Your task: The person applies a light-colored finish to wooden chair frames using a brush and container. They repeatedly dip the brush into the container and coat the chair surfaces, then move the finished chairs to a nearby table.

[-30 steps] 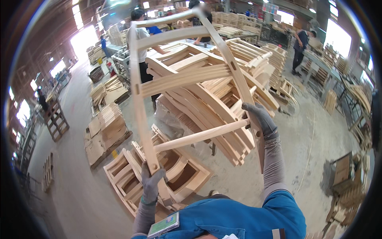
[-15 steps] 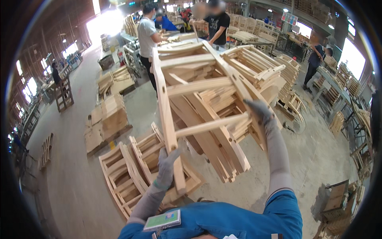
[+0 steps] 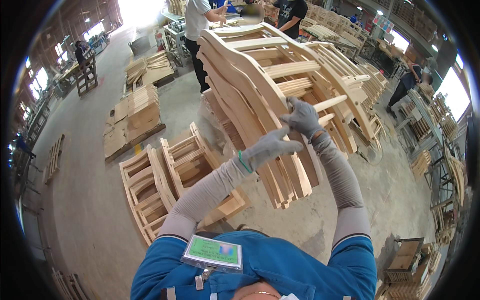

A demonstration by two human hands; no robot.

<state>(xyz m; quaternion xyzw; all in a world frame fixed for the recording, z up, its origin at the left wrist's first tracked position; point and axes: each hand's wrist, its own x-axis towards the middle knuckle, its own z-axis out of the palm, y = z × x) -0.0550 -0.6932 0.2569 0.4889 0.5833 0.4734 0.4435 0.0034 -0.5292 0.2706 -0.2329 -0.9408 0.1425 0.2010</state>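
Note:
A stack of pale wooden chair-back frames (image 3: pixel 240 75), with curved posts and crosswise rails, lies tilted in front of me. My right hand (image 3: pixel 304 119), in a grey glove, is closed on the left post of the upper chair frame, close to a rung (image 3: pixel 330 103). Beside it, my left hand (image 3: pixel 272 148), also gloved, reaches across the near ends of the stacked posts. Its fingers are stretched out toward the right, and it appears to rest against the wood without gripping. The undersides of both hands are hidden.
Shorter slatted frames (image 3: pixel 145 192) and a second such pile (image 3: pixel 187 155) lie low at left. Beyond are cardboard-topped stacks (image 3: pixel 132 120). Two people stand behind the stack, one in a white shirt (image 3: pixel 197 22). More frames (image 3: pixel 345 70) lean at right.
The chair frame I held spread between both hands now lies on the stack. My left hand has moved right, off its post, and my right hand inward to the left post.

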